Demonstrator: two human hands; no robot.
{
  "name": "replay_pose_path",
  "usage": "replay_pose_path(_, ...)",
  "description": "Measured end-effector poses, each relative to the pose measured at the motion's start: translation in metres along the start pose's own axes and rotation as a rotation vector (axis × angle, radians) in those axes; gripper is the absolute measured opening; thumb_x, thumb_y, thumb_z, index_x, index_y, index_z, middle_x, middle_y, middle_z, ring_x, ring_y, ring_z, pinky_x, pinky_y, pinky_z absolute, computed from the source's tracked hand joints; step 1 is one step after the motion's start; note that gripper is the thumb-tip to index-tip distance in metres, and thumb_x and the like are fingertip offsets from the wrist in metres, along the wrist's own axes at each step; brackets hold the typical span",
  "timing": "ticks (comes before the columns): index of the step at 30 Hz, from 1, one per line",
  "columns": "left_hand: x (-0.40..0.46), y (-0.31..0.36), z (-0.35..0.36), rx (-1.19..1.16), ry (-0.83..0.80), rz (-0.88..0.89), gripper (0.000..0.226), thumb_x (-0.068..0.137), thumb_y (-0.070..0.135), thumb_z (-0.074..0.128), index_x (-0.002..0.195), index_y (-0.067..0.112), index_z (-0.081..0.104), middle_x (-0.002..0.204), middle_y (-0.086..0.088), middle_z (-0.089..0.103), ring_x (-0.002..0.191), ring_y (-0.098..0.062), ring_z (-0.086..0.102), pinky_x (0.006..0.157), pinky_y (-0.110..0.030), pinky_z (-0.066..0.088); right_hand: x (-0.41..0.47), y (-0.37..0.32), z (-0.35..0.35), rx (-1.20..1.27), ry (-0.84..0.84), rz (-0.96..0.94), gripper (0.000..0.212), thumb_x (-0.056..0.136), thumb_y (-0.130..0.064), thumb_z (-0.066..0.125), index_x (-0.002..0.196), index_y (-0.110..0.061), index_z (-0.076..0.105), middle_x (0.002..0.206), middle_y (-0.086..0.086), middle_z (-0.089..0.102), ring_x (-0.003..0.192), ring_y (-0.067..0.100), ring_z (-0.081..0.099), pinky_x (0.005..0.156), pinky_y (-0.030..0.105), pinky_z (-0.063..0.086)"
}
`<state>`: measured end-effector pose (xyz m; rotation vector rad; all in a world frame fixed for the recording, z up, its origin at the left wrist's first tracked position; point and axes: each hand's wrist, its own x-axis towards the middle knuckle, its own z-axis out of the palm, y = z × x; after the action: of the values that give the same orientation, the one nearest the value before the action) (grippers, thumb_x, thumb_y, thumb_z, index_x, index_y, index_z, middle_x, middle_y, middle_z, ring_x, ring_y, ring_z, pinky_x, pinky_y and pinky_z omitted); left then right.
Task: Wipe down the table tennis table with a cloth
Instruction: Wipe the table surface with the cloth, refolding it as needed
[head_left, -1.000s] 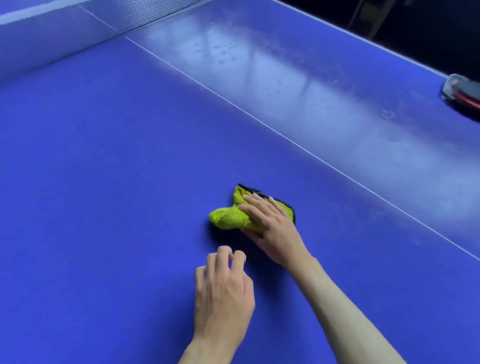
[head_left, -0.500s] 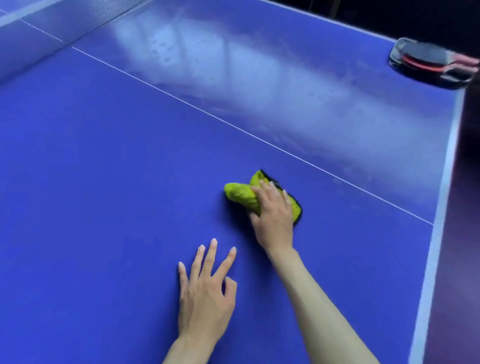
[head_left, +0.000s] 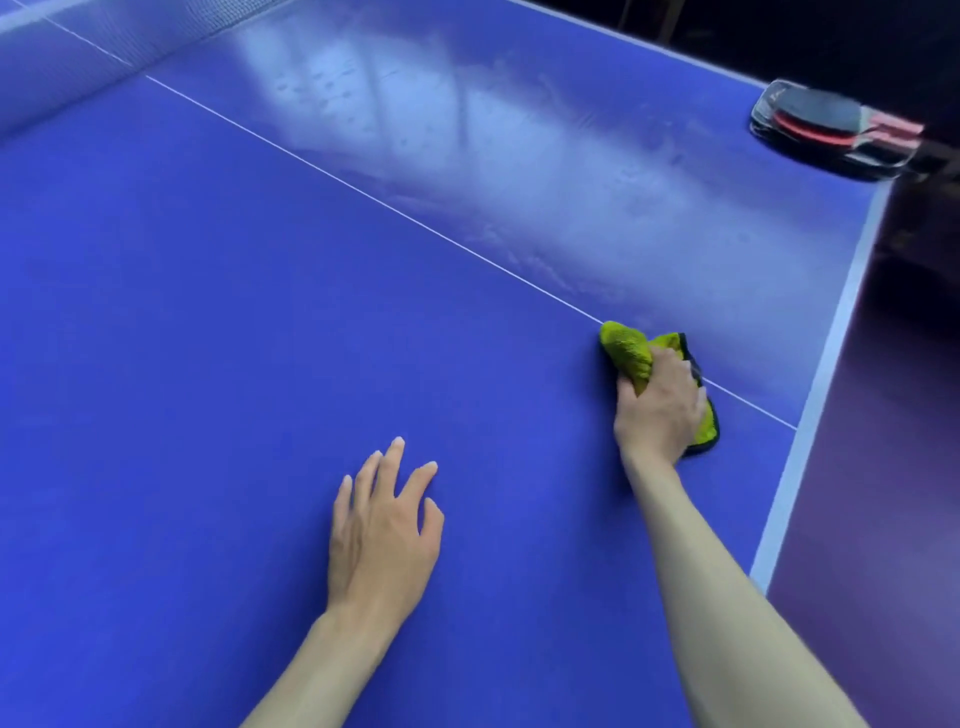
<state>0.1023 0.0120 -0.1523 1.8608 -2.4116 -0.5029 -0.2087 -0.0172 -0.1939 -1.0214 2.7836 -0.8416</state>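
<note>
Nearest the camera, the left hand (head_left: 384, 525) lay flat on the blue table (head_left: 208, 338), fingers straight and spread, holding nothing. Just beyond and to the right, the right hand (head_left: 660, 410) pressed down on the yellow-green cloth (head_left: 626, 351), fingers curled over the bunched fabric, right on the white centre line (head_left: 363, 189) and near the table's pale end edge (head_left: 810, 415). Past the line, the surface showed a smeared, glossy sheen. Farther off, at the far right corner, a red-and-black paddle (head_left: 826, 127) sat in a clear case, while the net (head_left: 104, 47) crossed the top left.
</note>
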Motion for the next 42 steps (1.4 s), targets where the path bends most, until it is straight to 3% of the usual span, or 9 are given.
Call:
replay_pose_path(3, -0.036, 0.030, 0.019, -0.009, 0.030, 0.120, 0.047, 0.096, 0.039, 0.044, 0.141, 0.042, 0.056, 0.157, 0.001, 0.044, 0.142, -0.024, 0.044, 0.115, -0.048, 0.040, -0.073, -0.024, 0.007, 0.037, -0.146, -0.418, 0.061, 0.078, -0.022, 0.072, 0.138, -0.022, 0.060, 0.151, 0.006, 0.056, 0.145, 0.027, 0.046, 0.123, 0.053, 0.028)
replay_pose_path(6, -0.060, 0.032, 0.041, -0.028, -0.047, 0.113, 0.053, 0.095, 0.048, 0.030, 0.146, 0.052, 0.046, 0.165, 0.011, 0.028, 0.152, -0.017, 0.028, 0.123, -0.044, 0.028, -0.098, 0.007, -0.015, 0.036, -0.320, -0.815, 0.054, 0.086, -0.032, 0.071, 0.139, -0.031, 0.059, 0.158, -0.007, 0.049, 0.150, 0.016, 0.040, 0.125, 0.044, 0.027)
replay_pose_path(16, -0.061, 0.040, 0.043, -0.082, -0.030, 0.035, 0.054, 0.095, 0.053, 0.025, 0.147, 0.054, 0.043, 0.167, 0.018, 0.019, 0.156, -0.007, 0.012, 0.127, -0.041, 0.016, -0.005, 0.112, -0.074, -0.007, 0.011, 0.020, 0.049, 0.094, -0.025, 0.069, 0.141, -0.019, 0.057, 0.147, 0.010, 0.057, 0.139, 0.038, 0.049, 0.118, 0.060, 0.030)
replay_pose_path(19, -0.062, 0.040, 0.042, -0.057, -0.030, 0.039, 0.054, 0.095, 0.052, 0.026, 0.146, 0.053, 0.044, 0.167, 0.017, 0.021, 0.155, -0.008, 0.014, 0.126, -0.043, 0.020, -0.067, 0.093, -0.061, -0.034, -0.069, -0.150, 0.062, 0.084, -0.017, 0.075, 0.143, -0.019, 0.057, 0.156, 0.007, 0.050, 0.147, 0.032, 0.043, 0.124, 0.055, 0.024)
replay_pose_path(24, -0.061, 0.036, 0.039, 0.014, -0.045, 0.067, 0.048, 0.102, 0.043, 0.040, 0.147, 0.059, 0.038, 0.166, 0.022, 0.019, 0.154, -0.005, 0.016, 0.117, -0.037, 0.041, -0.068, 0.132, -0.086, -0.013, -0.369, -0.778, 0.067, 0.085, -0.027, 0.083, 0.146, -0.030, 0.054, 0.162, -0.004, 0.045, 0.150, 0.021, 0.041, 0.124, 0.048, 0.028)
replay_pose_path(27, -0.060, 0.036, 0.033, 0.046, -0.050, 0.060, 0.050, 0.103, 0.045, 0.042, 0.147, 0.063, 0.031, 0.166, 0.026, 0.013, 0.153, -0.002, 0.007, 0.103, -0.032, 0.053, -0.012, 0.156, -0.094, -0.033, -0.241, -0.471, 0.061, 0.089, -0.026, 0.080, 0.145, -0.029, 0.055, 0.157, -0.002, 0.050, 0.145, 0.027, 0.046, 0.121, 0.053, 0.032)
replay_pose_path(32, -0.062, 0.039, 0.030, 0.016, -0.049, 0.051, 0.048, 0.102, 0.045, 0.043, 0.147, 0.061, 0.035, 0.166, 0.025, 0.014, 0.155, -0.004, 0.010, 0.109, -0.037, 0.048, -0.012, 0.147, -0.077, -0.001, -0.048, -0.149, 0.051, 0.093, -0.027, 0.069, 0.142, -0.025, 0.056, 0.145, 0.005, 0.057, 0.135, 0.036, 0.050, 0.119, 0.058, 0.030)
replay_pose_path(38, -0.059, 0.041, 0.008, -0.222, -0.247, 0.019, 0.046, 0.103, 0.046, 0.043, 0.149, 0.053, 0.039, 0.168, 0.022, 0.009, 0.157, -0.012, 0.004, 0.121, -0.048, 0.029, -0.123, 0.120, -0.080, -0.024, -0.048, -0.179, 0.056, 0.090, -0.021, 0.074, 0.143, -0.024, 0.055, 0.147, 0.003, 0.054, 0.138, 0.033, 0.050, 0.121, 0.057, 0.029)
replay_pose_path(42, -0.109, 0.016, -0.022, -0.282, -0.153, 0.087, 0.047, 0.107, 0.034, 0.043, 0.153, 0.045, 0.038, 0.167, 0.019, 0.016, 0.156, -0.014, 0.011, 0.121, -0.043, 0.027, -0.212, 0.104, -0.086, -0.020, -0.067, -0.181, 0.060, 0.089, -0.017, 0.076, 0.144, -0.024, 0.054, 0.156, 0.000, 0.049, 0.147, 0.027, 0.042, 0.126, 0.052, 0.023)
